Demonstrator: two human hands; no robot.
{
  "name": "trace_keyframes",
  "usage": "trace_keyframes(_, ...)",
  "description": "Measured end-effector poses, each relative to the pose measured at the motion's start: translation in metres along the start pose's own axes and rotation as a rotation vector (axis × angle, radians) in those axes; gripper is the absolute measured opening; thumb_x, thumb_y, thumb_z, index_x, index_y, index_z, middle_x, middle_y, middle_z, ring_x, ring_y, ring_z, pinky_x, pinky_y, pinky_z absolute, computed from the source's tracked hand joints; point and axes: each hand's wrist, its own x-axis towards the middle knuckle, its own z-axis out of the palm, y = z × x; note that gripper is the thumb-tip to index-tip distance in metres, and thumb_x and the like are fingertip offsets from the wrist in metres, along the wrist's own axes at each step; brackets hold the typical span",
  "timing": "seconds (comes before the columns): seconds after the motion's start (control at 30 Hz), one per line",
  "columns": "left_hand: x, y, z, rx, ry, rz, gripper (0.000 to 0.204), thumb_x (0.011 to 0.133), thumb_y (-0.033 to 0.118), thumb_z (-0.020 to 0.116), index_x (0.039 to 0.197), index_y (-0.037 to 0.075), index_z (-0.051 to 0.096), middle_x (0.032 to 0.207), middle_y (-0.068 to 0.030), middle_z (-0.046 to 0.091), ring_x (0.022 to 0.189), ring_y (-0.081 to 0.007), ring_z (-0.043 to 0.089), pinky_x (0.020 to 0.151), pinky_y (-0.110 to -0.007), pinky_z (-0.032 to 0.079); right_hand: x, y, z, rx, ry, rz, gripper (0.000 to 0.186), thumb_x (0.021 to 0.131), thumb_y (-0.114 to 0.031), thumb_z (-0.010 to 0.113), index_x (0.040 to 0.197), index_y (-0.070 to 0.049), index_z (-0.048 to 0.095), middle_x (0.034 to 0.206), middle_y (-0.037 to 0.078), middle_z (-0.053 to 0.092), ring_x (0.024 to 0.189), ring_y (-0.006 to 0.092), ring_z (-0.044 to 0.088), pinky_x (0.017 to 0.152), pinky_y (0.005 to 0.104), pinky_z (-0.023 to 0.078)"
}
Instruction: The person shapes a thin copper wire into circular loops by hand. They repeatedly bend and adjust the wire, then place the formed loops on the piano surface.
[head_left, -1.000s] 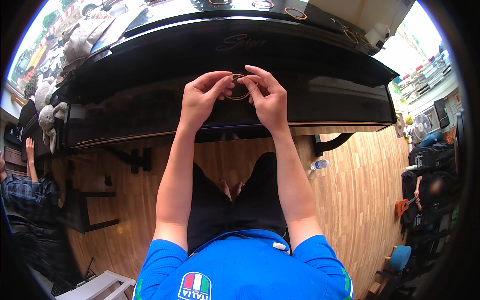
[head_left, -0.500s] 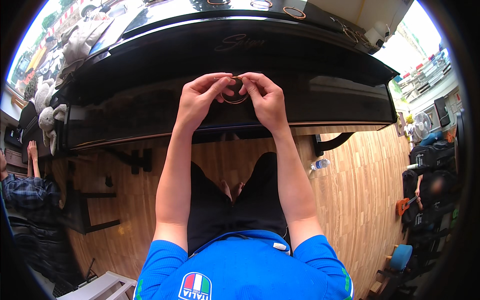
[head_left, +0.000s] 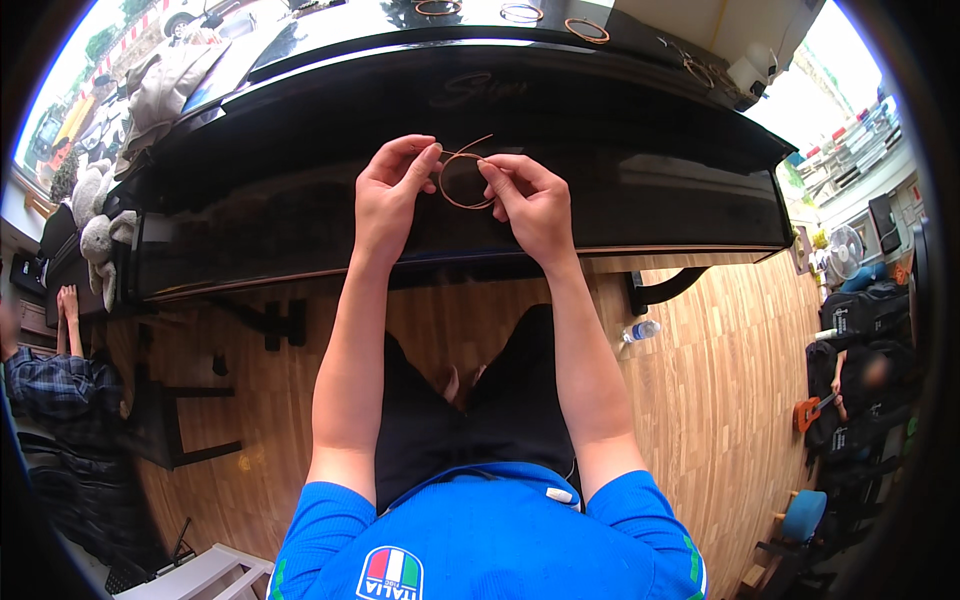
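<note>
Before black piano (head_left: 640,190), left hand (head_left: 388,200) and right hand (head_left: 535,205) are pinching wire coil (head_left: 466,207).
Slackening grip might be unwinding it.

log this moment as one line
left hand: pinching coppery wire coil; right hand: pinching same coil; wire end: free; other coils: on black piano

We've got one left hand (head_left: 388,200), one right hand (head_left: 536,205) and four copper-coloured wire coils (head_left: 465,207), one held, three not, plus a wire tangle (head_left: 700,70) we honestly can't count. Also getting one clear water bottle (head_left: 641,330), one white fan (head_left: 845,247), one ukulele (head_left: 806,414) and one blue stool (head_left: 804,515). Grey plush (head_left: 98,238)? One or two, can't tell. Other people (head_left: 60,388): we make it two.
</note>
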Motion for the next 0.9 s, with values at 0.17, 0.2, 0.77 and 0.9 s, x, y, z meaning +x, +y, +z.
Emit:
trace_keyframes(0.17, 0.002, -0.002, -0.001, -0.042, 0.067, 0.051, 0.018, 0.09, 0.007, 0.076, 0.107, 0.0, 0.072, 0.104, -0.003, 0.067, 0.09, -0.0079, 0.063, 0.073, -0.022, 0.049, 0.001, 0.003, -0.004, 0.058, -0.033, -0.004, 0.013, 0.096, -0.015, 0.07, 0.105, -0.007, 0.076, 0.069, 0.001, 0.067, 0.054, 0.0041, 0.056, 0.049, 0.0194, 0.044)
trace_keyframes(0.2, 0.002, -0.004, -0.003, -0.035, 0.061, 0.06, 0.017, 0.09, 0.006, 0.075, 0.106, -0.001, 0.072, 0.106, -0.004, 0.067, 0.092, -0.0085, 0.064, 0.073, -0.021, 0.049, 0.002, 0.001, -0.004, 0.078, -0.046, 0.003, 0.014, 0.096, -0.015, 0.07, 0.106, -0.007, 0.075, 0.068, 0.001, 0.067, 0.053, 0.0042, 0.056, 0.049, 0.0195, 0.044)
trace_keyframes(0.77, -0.008, 0.0, 0.006, 0.233, -0.145, 0.0, 0.035, 0.094, 0.005, 0.07, 0.128, -0.002, 0.065, 0.107, -0.0123, 0.072, 0.106, -0.0175, 0.069, 0.091, -0.028, 0.058, 0.002, 0.003, -0.004, 0.122, 0.011, -0.03, 0.018, 0.097, -0.017, 0.069, 0.109, -0.004, 0.074, 0.072, 0.005, 0.069, 0.056, 0.0093, 0.064, 0.051, 0.021, 0.051)
trace_keyframes(0.9, -0.009, 0.012, 0.003, 0.066, -0.199, -0.073, 0.043, 0.094, 0.011, 0.072, 0.134, 0.001, 0.061, 0.099, -0.0096, 0.075, 0.097, -0.0165, 0.07, 0.09, -0.03, 0.056, 0.001, 0.001, -0.004, 0.116, 0.029, -0.004, 0.019, 0.098, -0.017, 0.069, 0.109, -0.003, 0.073, 0.072, 0.005, 0.069, 0.057, 0.0091, 0.064, 0.051, 0.0212, 0.051)
